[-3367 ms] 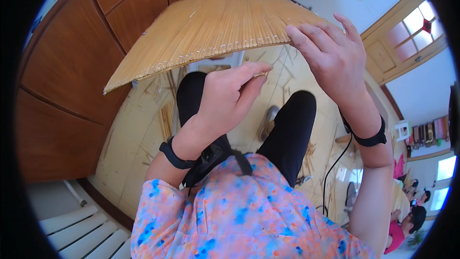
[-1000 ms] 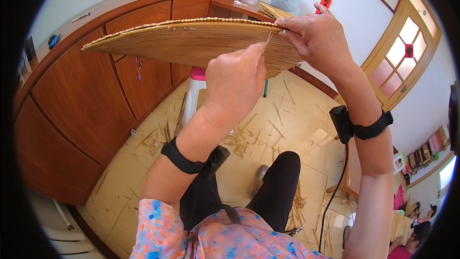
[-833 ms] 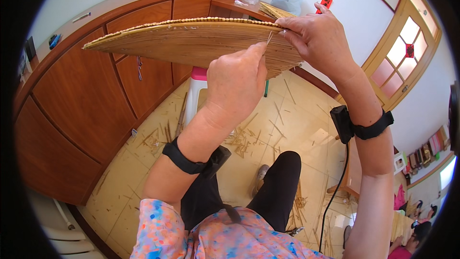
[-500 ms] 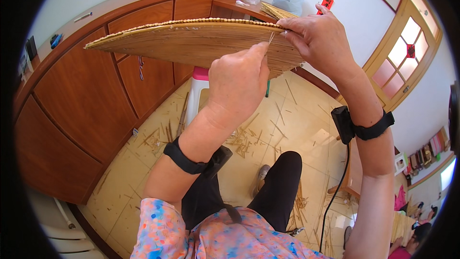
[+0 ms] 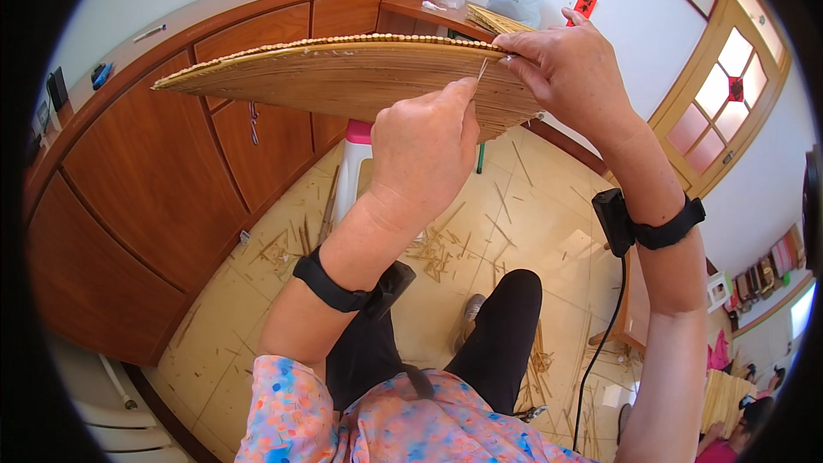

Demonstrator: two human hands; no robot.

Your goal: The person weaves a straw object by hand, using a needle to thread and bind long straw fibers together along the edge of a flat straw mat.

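A broad mat of tan plant stalks point(image 5: 300, 77), its row of cut ends along the upper edge, hangs tilted in front of me at chest height. My right hand point(image 5: 570, 69) pinches its right end between thumb and fingers. Just below that edge, my left hand point(image 5: 420, 150) is closed, with its thumb and forefinger around thin pale strands point(image 5: 483, 70). Whether these are thread or a needle, I cannot make out. The strands point up toward the mat's edge beside my right fingertips.
A brown wooden cabinet point(image 5: 141, 214) curves along the left. Under the mat stands a white stool with a pink top point(image 5: 358, 132). Stalk scraps point(image 5: 437, 253) litter the tiled floor. A black cable point(image 5: 600, 347) runs down from my right forearm. Another person point(image 5: 754, 420) is at the lower right.
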